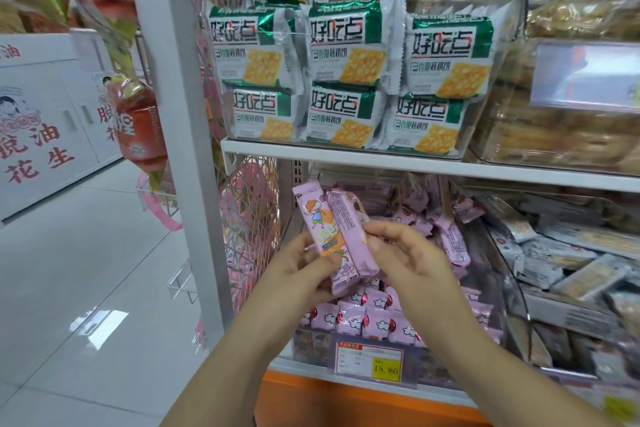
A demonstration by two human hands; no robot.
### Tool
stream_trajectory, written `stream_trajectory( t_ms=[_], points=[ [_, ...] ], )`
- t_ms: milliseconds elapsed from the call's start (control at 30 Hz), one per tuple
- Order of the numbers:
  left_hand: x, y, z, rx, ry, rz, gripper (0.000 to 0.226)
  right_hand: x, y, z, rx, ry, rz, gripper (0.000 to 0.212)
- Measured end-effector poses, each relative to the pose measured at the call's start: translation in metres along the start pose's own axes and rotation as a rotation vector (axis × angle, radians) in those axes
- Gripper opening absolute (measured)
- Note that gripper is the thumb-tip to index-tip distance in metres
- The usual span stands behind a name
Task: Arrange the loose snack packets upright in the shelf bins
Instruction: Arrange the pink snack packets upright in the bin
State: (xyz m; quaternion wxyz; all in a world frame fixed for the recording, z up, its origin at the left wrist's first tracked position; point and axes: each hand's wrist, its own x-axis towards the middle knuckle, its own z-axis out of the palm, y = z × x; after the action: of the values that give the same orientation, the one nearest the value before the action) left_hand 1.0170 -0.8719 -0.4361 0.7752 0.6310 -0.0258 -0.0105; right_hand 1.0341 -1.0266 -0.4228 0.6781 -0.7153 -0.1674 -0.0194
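Observation:
Two pink snack packets (332, 232) stand almost upright, side by side, in front of the lower shelf. My left hand (304, 274) grips their lower part from the left. My right hand (408, 253) pinches the right packet's edge with thumb and fingers. Behind and below them is a clear bin (398, 357) with several more pink packets (374, 315), some standing in a front row, others lying loose further back.
The upper shelf (381, 158) carries a clear bin of green-and-white cracker packs (346, 80). Grey packets (554, 267) fill the bin to the right. A white upright post (187, 149) and wire rack (249, 218) stand at the left. A price tag (370, 360) hangs below.

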Motion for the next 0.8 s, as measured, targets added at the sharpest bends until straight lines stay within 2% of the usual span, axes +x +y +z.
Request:
stream_trajectory(
  t_ms=[100,300,467,533,667,733,800],
  points=[
    [-0.001,0.0,-0.002,0.03,-0.015,-0.008,0.03,0.002,-0.006,-0.001,-0.011,0.011,0.008,0.017],
    [-0.005,0.004,-0.004,0.137,-0.115,0.034,0.047,0.011,-0.008,-0.001,-0.098,-0.077,0.084,0.066],
    [-0.007,0.01,-0.013,0.344,-0.126,0.1,0.048,0.022,-0.029,-0.014,-0.113,-0.177,0.134,0.085],
    [-0.007,0.011,-0.016,0.466,-0.13,0.136,0.051,0.029,-0.04,-0.019,-0.167,-0.243,0.137,0.079],
    [-0.01,0.016,-0.021,0.595,-0.111,0.186,0.059,0.037,-0.047,-0.018,-0.362,-0.371,0.019,0.031],
    [-0.009,0.017,-0.022,0.615,-0.081,0.204,0.063,0.038,-0.045,-0.016,-0.448,-0.394,-0.049,0.025],
    [-0.006,0.016,-0.025,0.635,0.016,0.25,0.066,0.039,-0.042,-0.017,-0.446,-0.306,-0.096,0.024]
  ],
)
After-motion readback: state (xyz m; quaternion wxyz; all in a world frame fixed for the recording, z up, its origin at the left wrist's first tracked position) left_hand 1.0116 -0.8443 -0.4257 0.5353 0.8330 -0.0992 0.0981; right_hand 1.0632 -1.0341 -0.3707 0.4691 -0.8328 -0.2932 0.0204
